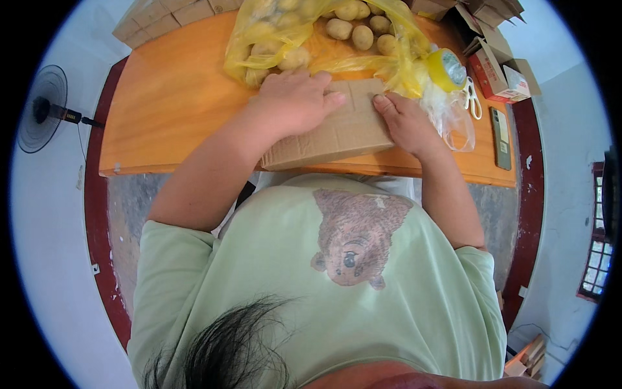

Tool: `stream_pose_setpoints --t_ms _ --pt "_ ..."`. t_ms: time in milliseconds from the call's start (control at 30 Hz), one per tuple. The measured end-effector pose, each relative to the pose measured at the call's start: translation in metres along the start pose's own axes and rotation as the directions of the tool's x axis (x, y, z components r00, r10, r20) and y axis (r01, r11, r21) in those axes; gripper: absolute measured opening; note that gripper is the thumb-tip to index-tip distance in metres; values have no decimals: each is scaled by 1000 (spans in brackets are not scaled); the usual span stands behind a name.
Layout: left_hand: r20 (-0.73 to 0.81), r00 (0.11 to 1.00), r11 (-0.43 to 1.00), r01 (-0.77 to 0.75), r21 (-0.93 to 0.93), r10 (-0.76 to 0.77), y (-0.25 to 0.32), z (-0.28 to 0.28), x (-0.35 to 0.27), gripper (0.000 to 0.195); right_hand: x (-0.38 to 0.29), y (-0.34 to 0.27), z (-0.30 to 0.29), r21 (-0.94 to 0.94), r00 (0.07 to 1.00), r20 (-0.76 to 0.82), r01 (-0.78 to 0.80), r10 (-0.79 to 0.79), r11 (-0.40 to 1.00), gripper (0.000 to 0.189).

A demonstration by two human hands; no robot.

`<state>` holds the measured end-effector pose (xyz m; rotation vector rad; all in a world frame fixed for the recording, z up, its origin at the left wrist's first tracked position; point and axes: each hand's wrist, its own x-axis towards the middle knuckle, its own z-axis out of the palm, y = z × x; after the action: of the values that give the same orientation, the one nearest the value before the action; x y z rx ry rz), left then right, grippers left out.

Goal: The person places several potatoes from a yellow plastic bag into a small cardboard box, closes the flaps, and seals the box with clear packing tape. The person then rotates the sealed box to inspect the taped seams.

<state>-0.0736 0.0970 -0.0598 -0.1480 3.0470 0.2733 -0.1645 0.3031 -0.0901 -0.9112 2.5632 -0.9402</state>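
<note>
A brown cardboard box point(335, 129), its flaps closed, lies at the near edge of an orange table in front of my torso. My left hand point(301, 99) rests on its top left part, fingers over the far edge. With thumb on top and the other fingers down the side, my right hand point(406, 119) grips the box's right end. Just beyond the box, a yellow plastic bag point(406, 58) lies spread, with several potatoes point(363, 37) in and on it. My left fingertips are close to the bagged potatoes; whether they touch is unclear.
Right of the bag are a roll of tape point(447, 69), white-handled scissors point(472, 99), a clear plastic bag point(449, 114) and a phone point(500, 138). Opened cardboard boxes point(495, 73) stand at the back right, stacked cartons point(165, 17) at the back left. A fan point(43, 109) is at far left.
</note>
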Motion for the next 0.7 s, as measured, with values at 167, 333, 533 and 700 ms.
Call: stream_pose_setpoints --t_ms 167,333,533,700 --pt "0 1000 999 -30 -27 30 -21 -3 -12 49 1 5 2 28 1000 8 -14 14 1000 49" --pt "3 1000 997 -11 -70 11 -36 -10 -29 49 -2 -1 -1 9 998 29 -57 57 998 41" --pt "-81 997 995 -19 -100 11 -45 0 -32 50 -2 -2 -2 57 999 11 -40 39 998 44" --pt "-70 998 985 -17 -171 5 -48 -1 -32 46 -2 -2 -1 69 999 11 -39 39 997 43"
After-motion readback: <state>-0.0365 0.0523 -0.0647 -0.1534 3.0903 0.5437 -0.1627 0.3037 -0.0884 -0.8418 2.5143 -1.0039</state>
